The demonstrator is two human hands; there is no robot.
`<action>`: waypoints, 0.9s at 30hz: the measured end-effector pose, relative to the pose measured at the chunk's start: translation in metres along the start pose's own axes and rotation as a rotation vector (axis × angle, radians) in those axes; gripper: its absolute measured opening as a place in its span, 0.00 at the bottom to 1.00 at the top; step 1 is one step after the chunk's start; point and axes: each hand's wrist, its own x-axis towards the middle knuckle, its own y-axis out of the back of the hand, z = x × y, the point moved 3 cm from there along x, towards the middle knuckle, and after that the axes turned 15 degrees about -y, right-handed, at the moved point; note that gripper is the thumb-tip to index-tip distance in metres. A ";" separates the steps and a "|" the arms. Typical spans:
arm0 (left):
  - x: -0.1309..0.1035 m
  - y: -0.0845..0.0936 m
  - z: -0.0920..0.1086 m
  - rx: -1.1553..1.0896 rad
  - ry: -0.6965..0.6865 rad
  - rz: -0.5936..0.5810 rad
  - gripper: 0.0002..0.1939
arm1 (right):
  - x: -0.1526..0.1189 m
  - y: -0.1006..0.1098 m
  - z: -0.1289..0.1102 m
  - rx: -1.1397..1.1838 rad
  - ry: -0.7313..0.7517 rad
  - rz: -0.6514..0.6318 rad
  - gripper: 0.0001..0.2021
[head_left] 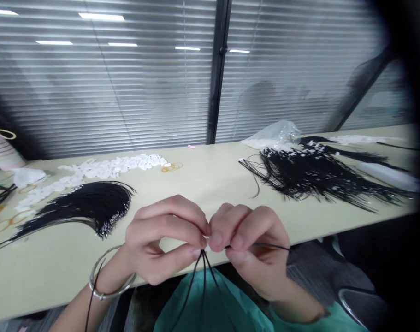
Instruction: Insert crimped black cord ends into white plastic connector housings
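My left hand and my right hand meet fingertip to fingertip just in front of the table edge. Between thumb and fingers of my left hand are pinched the tops of a few thin black wires, which hang down over my teal garment. A single black wire is pinched in my right hand and sticks out to the right. A small white piece may sit between the fingertips, but it is too hidden to tell. A silver bangle is on my left wrist.
On the pale table lie a fanned bundle of black wires with metal tips at left, a scatter of white plastic pieces, orange rubber bands, a large pile of black wires at right and a clear plastic bag. Window blinds stand behind.
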 end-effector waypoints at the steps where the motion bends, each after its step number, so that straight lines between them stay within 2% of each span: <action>1: 0.000 0.000 0.000 -0.015 -0.013 0.000 0.06 | 0.000 0.000 0.000 0.004 0.020 0.001 0.14; 9: 0.000 -0.004 0.002 -0.064 -0.030 -0.015 0.07 | -0.003 -0.002 0.004 0.038 0.133 0.023 0.14; 13: -0.001 -0.005 0.003 -0.063 -0.014 -0.012 0.08 | -0.007 0.000 0.009 0.013 0.124 0.003 0.16; 18: 0.000 -0.005 0.002 -0.080 -0.038 -0.023 0.08 | -0.007 0.001 0.007 -0.007 0.125 0.018 0.12; 22: 0.000 -0.006 0.001 -0.072 -0.034 -0.031 0.09 | -0.008 0.002 0.009 0.026 0.085 -0.020 0.15; 27: -0.003 -0.007 0.000 -0.069 -0.011 -0.018 0.12 | -0.011 0.005 0.015 0.070 0.048 0.034 0.16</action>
